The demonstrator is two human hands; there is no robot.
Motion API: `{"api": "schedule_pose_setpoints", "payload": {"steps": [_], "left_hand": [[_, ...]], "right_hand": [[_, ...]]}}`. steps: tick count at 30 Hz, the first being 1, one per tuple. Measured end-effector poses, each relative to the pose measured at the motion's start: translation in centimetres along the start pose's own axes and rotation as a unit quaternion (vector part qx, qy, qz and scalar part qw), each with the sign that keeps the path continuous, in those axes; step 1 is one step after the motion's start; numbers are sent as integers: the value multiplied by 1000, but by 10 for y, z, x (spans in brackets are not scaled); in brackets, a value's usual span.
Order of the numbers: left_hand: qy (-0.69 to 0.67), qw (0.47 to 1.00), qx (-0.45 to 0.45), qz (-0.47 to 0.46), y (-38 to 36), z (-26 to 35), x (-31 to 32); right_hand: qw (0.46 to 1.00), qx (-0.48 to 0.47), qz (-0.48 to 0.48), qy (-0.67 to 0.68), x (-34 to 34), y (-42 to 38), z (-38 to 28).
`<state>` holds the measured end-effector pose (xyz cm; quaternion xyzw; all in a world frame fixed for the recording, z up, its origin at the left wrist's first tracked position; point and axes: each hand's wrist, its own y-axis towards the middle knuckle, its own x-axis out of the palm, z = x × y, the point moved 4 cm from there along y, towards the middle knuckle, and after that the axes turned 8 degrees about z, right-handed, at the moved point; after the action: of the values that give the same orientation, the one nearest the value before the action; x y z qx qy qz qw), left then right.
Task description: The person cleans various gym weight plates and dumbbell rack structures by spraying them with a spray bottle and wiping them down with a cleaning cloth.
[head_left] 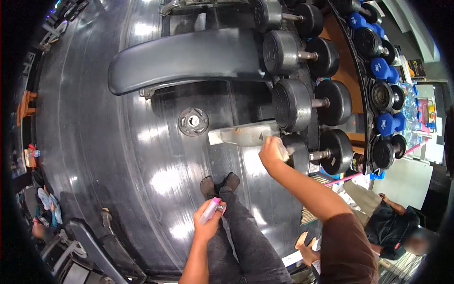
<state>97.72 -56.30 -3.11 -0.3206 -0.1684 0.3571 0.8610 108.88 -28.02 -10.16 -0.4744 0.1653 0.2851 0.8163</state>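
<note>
At the dumbbell rack, a white crumpled cloth (285,152) was clenched in the right hand (270,154) against a black rubber dumbbell (314,154); a pink-capped spray bottle (210,210) was gripped by the left hand (207,222); firm wiping pressure was judged best.

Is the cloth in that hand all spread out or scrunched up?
Scrunched up. The right hand grips the white cloth in a wad against a black dumbbell; only a small bunch pokes out past the fingers.

Glossy black rubber floor (118,156) gleams under overhead light. A padded bench (184,59) stands on it, a small weight plate (193,121) lying nearby.
</note>
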Motion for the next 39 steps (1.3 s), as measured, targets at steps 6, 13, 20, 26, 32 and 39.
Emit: {"api": "schedule_pose_setpoints", "payload": {"steps": [6,13,20,26,32,39], "left_hand": [[-6,999,30,-25,-10,19,-14],[8,1000,-4,19,-24,28,-50],[70,997,19,30,-22,31,-25],[25,999,33,-5,-23,26,38],[5,998,41,-46,-28,26,81],[6,998,26,-51,-32,15,92]], "right_hand": [[995,-83,48,-4,-1,-52,-14],[897,76,286,329,-9,-180,64],[882,171,303,317,-20,-85,92],[842,170,374,349,-20,-150,98],[828,132,365,404,21,-198,71],[833,244,257,426,10,-101,118]]}}
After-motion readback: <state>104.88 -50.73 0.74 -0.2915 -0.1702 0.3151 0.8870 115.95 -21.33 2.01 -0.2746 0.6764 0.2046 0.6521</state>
